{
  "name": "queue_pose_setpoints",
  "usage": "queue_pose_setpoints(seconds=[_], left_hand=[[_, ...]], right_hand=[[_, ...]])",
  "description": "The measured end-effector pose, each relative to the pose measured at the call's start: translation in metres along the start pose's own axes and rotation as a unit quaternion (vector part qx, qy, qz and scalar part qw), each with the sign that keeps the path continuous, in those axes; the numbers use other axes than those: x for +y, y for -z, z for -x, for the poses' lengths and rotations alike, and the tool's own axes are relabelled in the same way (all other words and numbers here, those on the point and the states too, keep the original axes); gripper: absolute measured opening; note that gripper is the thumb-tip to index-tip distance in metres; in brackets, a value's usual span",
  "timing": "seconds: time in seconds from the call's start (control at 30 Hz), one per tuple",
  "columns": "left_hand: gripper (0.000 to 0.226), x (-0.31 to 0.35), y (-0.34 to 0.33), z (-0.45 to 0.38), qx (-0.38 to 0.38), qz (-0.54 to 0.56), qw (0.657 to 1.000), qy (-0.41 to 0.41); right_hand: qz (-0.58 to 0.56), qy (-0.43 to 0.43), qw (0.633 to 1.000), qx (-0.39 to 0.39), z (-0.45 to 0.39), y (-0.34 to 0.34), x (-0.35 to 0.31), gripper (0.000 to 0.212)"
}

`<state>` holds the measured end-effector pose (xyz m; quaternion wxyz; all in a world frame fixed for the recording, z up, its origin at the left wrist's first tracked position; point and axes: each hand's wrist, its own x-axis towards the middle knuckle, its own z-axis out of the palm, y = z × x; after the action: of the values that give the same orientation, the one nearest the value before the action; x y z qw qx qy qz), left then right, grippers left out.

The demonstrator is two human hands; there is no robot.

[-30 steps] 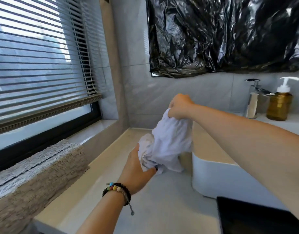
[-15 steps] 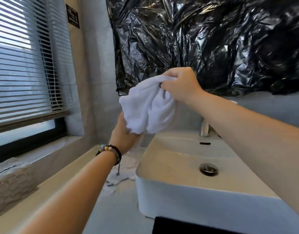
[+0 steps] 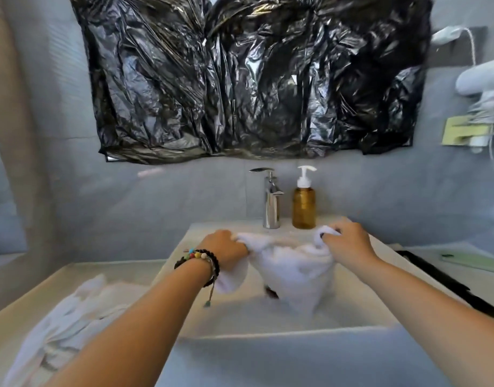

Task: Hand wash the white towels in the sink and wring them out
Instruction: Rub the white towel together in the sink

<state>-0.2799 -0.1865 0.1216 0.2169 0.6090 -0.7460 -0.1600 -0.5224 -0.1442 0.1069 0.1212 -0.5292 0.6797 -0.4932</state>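
A white towel [image 3: 293, 268] hangs spread between my two hands over the white rectangular sink [image 3: 268, 328]. My left hand [image 3: 226, 250], with a beaded bracelet at the wrist, grips the towel's left end. My right hand [image 3: 347, 243] grips the right end, fingers curled into the cloth. The towel's lower part droops into the basin and partly hides the drain. More white towels [image 3: 64, 317] lie bunched on the counter to the left of the sink.
A chrome faucet [image 3: 271, 199] and an amber soap pump bottle [image 3: 303, 202] stand at the sink's back edge. Black plastic sheeting [image 3: 254, 79] covers the wall above. A dark flat object [image 3: 449, 280] lies on the counter at right.
I have turned from the left counter to face the sink. Both hands brought the towel from chest height down over the basin and pulled it apart sideways.
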Motion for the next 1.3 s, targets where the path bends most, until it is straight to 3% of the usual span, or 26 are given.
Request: queue_pose_setpoints(seconds=[0.07,0.1,0.13,0.2,0.3,0.37,0.43,0.5,0.57,0.63,0.73,0.8,0.87,0.93,1.0,1.03,1.1,1.17,1.23,1.3], left_hand=[[0.050,0.000,-0.004,-0.005,-0.032,0.099,0.993,0.047],[0.042,-0.001,-0.003,-0.009,-0.022,0.170,0.983,0.065],[0.035,0.000,-0.003,-0.014,-0.014,0.245,0.966,0.079],[0.040,0.002,-0.001,-0.028,-0.004,0.362,0.927,0.099],[0.043,0.006,-0.005,-0.041,-0.001,0.429,0.899,0.085],[0.036,0.010,-0.010,-0.042,-0.006,0.422,0.905,0.043],[0.034,0.013,-0.014,-0.040,-0.014,0.410,0.912,-0.007],[0.038,0.016,-0.013,-0.036,-0.037,0.432,0.901,-0.027],[0.039,0.013,-0.010,-0.037,-0.047,0.457,0.887,-0.033],[0.033,0.011,-0.005,-0.036,-0.049,0.483,0.874,-0.031],[0.006,0.016,-0.003,-0.030,-0.071,0.554,0.829,-0.032],[0.018,0.017,-0.002,-0.029,-0.080,0.577,0.811,-0.045],[0.040,0.017,-0.004,-0.035,-0.066,0.537,0.840,-0.040],[0.055,0.015,-0.008,-0.042,0.000,0.462,0.887,-0.009],[0.075,0.013,-0.013,-0.044,0.032,0.424,0.904,0.034],[0.089,0.011,-0.014,-0.043,-0.007,0.424,0.903,0.065],[0.107,0.012,-0.013,-0.035,-0.183,0.452,0.866,0.108],[0.100,0.015,-0.017,-0.029,-0.313,0.487,0.813,0.061],[0.071,0.021,-0.020,-0.024,-0.296,0.539,0.789,0.007],[0.051,0.022,-0.021,-0.023,-0.226,0.551,0.803,-0.011]], right_hand=[[-0.019,-0.051,0.998,0.019,-0.007,0.001,0.010,0.017],[-0.041,-0.055,0.997,0.031,-0.015,0.001,0.012,0.025],[-0.051,-0.050,0.997,0.035,-0.023,0.001,0.011,0.028],[-0.043,-0.034,0.997,0.051,-0.031,-0.001,0.000,0.018],[0.040,0.020,0.996,0.081,-0.037,-0.012,-0.012,0.009],[0.066,0.085,0.991,0.078,-0.040,-0.024,-0.016,0.036],[-0.046,0.105,0.993,-0.010,-0.039,-0.036,-0.027,0.044],[-0.129,0.080,0.975,-0.162,-0.034,-0.047,-0.034,0.036],[-0.114,0.075,0.958,-0.251,-0.030,-0.051,-0.030,0.034],[-0.058,0.090,0.956,-0.275,-0.031,-0.048,-0.022,0.030],[-0.065,0.134,0.962,-0.229,-0.036,-0.039,-0.020,0.023],[-0.105,0.164,0.970,-0.148,-0.038,-0.032,-0.029,0.023],[-0.146,0.171,0.972,-0.067,-0.041,-0.025,-0.041,0.028],[-0.146,0.182,0.972,0.000,-0.044,-0.018,-0.052,0.041],[-0.153,0.188,0.968,0.067,-0.044,-0.014,-0.062,0.047],[-0.168,0.182,0.964,0.099,-0.043,-0.015,-0.066,0.048],[-0.202,0.161,0.956,0.138,-0.037,-0.023,-0.071,0.047],[-0.220,0.142,0.960,0.103,-0.031,-0.037,-0.069,0.038],[-0.202,0.118,0.972,0.016,-0.024,-0.049,-0.061,0.022],[-0.210,0.082,0.973,-0.050,-0.020,-0.048,-0.055,0.018]])
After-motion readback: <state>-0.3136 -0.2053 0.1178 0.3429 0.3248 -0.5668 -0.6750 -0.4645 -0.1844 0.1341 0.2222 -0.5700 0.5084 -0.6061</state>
